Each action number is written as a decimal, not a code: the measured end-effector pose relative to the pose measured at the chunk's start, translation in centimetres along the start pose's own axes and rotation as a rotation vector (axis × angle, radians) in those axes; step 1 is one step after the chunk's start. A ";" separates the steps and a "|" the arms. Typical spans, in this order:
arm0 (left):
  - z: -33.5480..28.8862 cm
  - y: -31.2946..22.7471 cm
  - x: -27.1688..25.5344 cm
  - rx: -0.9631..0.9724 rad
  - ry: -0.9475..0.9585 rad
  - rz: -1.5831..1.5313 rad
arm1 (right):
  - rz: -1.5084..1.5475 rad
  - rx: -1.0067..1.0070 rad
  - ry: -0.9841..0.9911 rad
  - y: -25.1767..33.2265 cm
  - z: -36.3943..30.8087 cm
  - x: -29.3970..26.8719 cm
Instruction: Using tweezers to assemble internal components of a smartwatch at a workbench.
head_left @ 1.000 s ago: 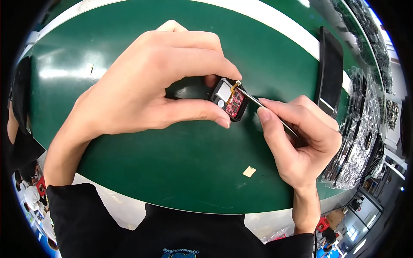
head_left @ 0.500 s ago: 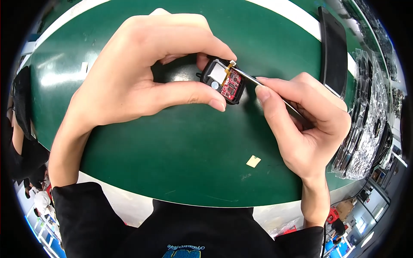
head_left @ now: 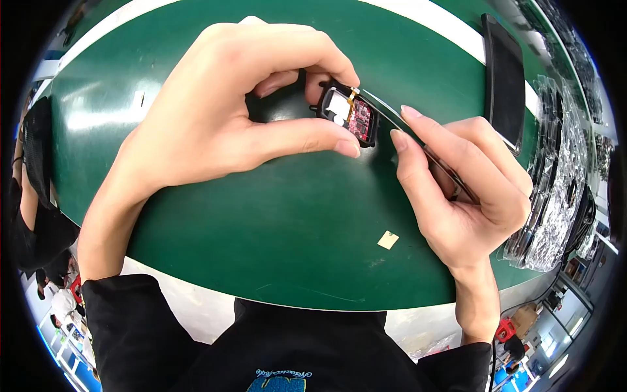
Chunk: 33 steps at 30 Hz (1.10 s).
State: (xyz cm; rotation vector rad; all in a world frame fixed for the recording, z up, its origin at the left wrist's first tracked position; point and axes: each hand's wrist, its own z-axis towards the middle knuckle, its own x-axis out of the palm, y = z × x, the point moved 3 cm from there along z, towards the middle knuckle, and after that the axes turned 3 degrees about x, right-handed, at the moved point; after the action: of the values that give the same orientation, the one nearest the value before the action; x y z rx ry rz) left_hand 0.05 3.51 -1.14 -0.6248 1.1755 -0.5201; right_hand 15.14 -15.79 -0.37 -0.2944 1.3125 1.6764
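Note:
My left hand is closed around a small black device casing, thumb on the near edge and fingers on the far edge. Inside the open casing are a red circuit board, a silvery-white rectangular part, a small round pale disc and a gold flex cable with a little connector at its far end. My right hand pinches a pair of slim metal tweezers between thumb and fingers. The tweezers' tip lies just right of that connector; whether it touches is too small to tell.
A small pale yellow square lies on the green table. At the far right is a black flat phone-like slab, with stacked clear plastic trays beside it. Another person's arm shows at the left edge.
My left hand has shifted the casing slightly right and tilted it. The tweezers' tip has moved from over the connector to its right side, and their angle is steeper.

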 end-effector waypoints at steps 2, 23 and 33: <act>-0.1 0.1 0.0 -0.007 -0.009 -0.007 | -0.008 -0.036 -0.003 0.0 0.1 0.3; 0.5 1.2 -1.0 0.134 0.132 -0.107 | 0.239 0.185 0.168 -0.4 0.3 -0.1; 0.5 0.4 -0.8 0.142 0.147 -0.047 | 0.200 0.124 0.141 -0.3 0.2 0.4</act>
State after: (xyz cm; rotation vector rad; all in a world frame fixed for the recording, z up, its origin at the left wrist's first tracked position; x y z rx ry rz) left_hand 0.31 4.48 -0.73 -0.4994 1.2526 -0.6928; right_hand 15.25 -15.41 -0.71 -0.2164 1.5883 1.7560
